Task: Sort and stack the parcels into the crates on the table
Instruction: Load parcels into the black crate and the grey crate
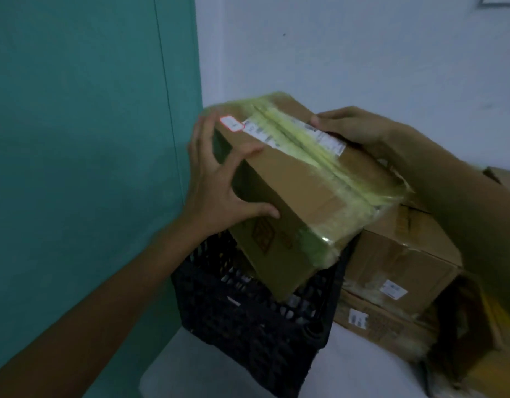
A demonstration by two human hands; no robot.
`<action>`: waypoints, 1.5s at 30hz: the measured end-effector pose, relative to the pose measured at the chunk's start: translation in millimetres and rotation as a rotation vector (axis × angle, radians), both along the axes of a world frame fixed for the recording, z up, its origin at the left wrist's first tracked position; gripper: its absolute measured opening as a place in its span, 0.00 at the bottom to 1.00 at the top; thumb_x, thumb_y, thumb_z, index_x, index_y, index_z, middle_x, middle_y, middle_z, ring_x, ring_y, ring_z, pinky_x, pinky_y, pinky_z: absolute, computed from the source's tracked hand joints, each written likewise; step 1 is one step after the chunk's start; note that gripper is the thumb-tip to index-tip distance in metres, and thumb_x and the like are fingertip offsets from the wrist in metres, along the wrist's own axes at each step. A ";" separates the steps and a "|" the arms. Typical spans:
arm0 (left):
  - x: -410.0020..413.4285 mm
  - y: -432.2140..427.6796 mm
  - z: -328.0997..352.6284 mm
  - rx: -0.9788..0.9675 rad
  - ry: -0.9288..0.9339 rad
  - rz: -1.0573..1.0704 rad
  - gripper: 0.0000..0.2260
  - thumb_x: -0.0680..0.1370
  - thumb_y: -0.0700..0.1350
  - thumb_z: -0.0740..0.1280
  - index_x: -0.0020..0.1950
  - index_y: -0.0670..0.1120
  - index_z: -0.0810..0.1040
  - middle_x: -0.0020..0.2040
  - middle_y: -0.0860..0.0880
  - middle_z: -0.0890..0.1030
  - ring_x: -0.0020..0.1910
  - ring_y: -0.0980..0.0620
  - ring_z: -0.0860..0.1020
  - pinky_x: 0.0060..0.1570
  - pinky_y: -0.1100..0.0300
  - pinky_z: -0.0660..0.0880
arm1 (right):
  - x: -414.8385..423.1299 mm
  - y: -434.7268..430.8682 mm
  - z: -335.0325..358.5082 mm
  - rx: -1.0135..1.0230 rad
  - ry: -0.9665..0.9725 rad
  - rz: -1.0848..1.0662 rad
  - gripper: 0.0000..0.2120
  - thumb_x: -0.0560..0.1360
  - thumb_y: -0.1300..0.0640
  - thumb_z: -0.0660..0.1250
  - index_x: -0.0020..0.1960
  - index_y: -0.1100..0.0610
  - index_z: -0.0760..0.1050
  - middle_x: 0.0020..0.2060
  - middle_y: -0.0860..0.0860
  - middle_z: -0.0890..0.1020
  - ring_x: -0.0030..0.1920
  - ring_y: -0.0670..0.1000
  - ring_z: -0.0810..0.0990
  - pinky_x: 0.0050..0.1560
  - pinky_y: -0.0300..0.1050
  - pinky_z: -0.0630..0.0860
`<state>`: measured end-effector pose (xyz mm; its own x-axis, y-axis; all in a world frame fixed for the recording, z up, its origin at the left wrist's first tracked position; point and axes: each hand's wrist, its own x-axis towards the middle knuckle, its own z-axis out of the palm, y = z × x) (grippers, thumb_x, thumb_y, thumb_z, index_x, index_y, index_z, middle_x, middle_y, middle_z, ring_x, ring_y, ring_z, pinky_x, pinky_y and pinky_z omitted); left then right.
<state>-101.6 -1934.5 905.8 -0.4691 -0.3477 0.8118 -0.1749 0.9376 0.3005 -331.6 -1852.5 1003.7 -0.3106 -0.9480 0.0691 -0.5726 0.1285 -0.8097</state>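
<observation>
A brown cardboard parcel (302, 191) with yellowish tape and white labels is held tilted over a black lattice crate (248, 311), its lower corner dipping inside the crate's rim. My left hand (219, 185) grips the parcel's near left end, fingers spread over its side and top edge. My right hand (354, 127) holds the far right edge with fingers curled over it. The crate's inside is mostly hidden by the parcel.
Stacked cardboard parcels (397, 259) lie right of the crate on the white table (348, 374). A green wall (84, 139) stands close on the left, a white wall (363, 53) behind. More brown and yellow packaging (483, 340) sits at the lower right.
</observation>
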 end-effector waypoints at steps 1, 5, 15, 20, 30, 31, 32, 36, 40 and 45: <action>-1.4 5.5 -0.3 -0.092 -0.038 0.023 0.39 0.59 0.75 0.63 0.62 0.53 0.72 0.74 0.36 0.55 0.74 0.38 0.49 0.68 0.29 0.48 | -1.9 -2.8 -1.3 0.074 0.030 0.035 0.12 0.78 0.47 0.62 0.56 0.51 0.78 0.47 0.47 0.84 0.44 0.47 0.83 0.47 0.43 0.79; 4.6 18.3 -5.6 -0.201 -0.136 0.106 0.42 0.61 0.77 0.57 0.61 0.47 0.75 0.67 0.45 0.74 0.71 0.43 0.64 0.61 0.22 0.50 | 3.3 -13.8 -5.1 0.191 0.135 0.111 0.19 0.77 0.44 0.60 0.64 0.49 0.76 0.56 0.48 0.81 0.53 0.49 0.81 0.56 0.47 0.76; 17.0 27.7 -32.4 -0.334 -0.302 0.210 0.38 0.64 0.74 0.58 0.61 0.49 0.78 0.61 0.47 0.79 0.60 0.44 0.77 0.61 0.32 0.64 | 30.9 -45.4 -30.5 0.333 0.202 0.260 0.17 0.80 0.50 0.59 0.68 0.52 0.71 0.60 0.48 0.76 0.56 0.48 0.76 0.57 0.43 0.72; 20.7 27.5 -69.0 -0.227 -0.486 0.196 0.36 0.66 0.73 0.56 0.61 0.50 0.77 0.61 0.48 0.79 0.57 0.43 0.78 0.55 0.41 0.71 | 34.2 -60.9 -83.1 0.342 0.390 0.317 0.24 0.80 0.47 0.58 0.74 0.46 0.61 0.74 0.49 0.62 0.73 0.52 0.62 0.72 0.46 0.58; 27.2 17.9 -107.8 0.015 -0.740 0.133 0.34 0.74 0.69 0.37 0.70 0.56 0.67 0.72 0.52 0.68 0.70 0.50 0.64 0.65 0.47 0.58 | 40.4 -55.2 -157.6 0.319 0.511 0.230 0.32 0.73 0.30 0.53 0.75 0.38 0.53 0.69 0.55 0.70 0.66 0.59 0.71 0.64 0.53 0.69; 27.4 18.4 -111.9 0.010 -0.730 0.138 0.33 0.75 0.68 0.37 0.70 0.57 0.67 0.71 0.52 0.68 0.69 0.50 0.65 0.65 0.46 0.58 | 40.5 -54.6 -158.2 0.303 0.540 0.242 0.32 0.73 0.30 0.53 0.75 0.37 0.53 0.68 0.56 0.72 0.63 0.60 0.73 0.62 0.52 0.71; 27.6 19.0 -115.4 0.009 -0.706 0.147 0.32 0.75 0.68 0.38 0.70 0.57 0.67 0.70 0.52 0.69 0.69 0.50 0.65 0.64 0.46 0.58 | 40.3 -54.6 -157.7 0.282 0.570 0.256 0.31 0.74 0.31 0.53 0.75 0.38 0.55 0.65 0.56 0.74 0.60 0.60 0.75 0.58 0.51 0.72; 25.0 19.1 -115.3 0.038 -0.651 0.134 0.30 0.76 0.68 0.39 0.68 0.58 0.68 0.70 0.50 0.69 0.67 0.49 0.66 0.62 0.49 0.56 | 38.0 -57.5 -158.7 0.178 0.588 0.275 0.27 0.78 0.38 0.55 0.74 0.45 0.60 0.42 0.53 0.82 0.36 0.49 0.77 0.47 0.47 0.75; 16.6 6.7 -102.8 0.152 -0.614 0.207 0.32 0.72 0.71 0.39 0.73 0.62 0.60 0.76 0.51 0.59 0.75 0.48 0.57 0.69 0.39 0.53 | 33.1 -66.6 -165.1 0.155 0.555 0.279 0.26 0.78 0.41 0.56 0.74 0.46 0.61 0.35 0.53 0.81 0.31 0.51 0.77 0.43 0.51 0.77; -0.7 -7.6 -110.5 0.208 -0.886 0.183 0.36 0.68 0.71 0.36 0.74 0.63 0.53 0.78 0.54 0.52 0.77 0.48 0.45 0.69 0.34 0.39 | 21.5 -72.2 -200.1 0.236 0.513 0.236 0.26 0.77 0.36 0.52 0.74 0.40 0.57 0.58 0.57 0.80 0.59 0.58 0.77 0.56 0.52 0.72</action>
<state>-102.3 -1942.1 795.4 -0.8117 -0.5761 0.0965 -0.5611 0.8149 0.1450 -310.1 -1924.7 803.6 -0.0726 -0.9952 -0.0661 -0.9168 0.0927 -0.3885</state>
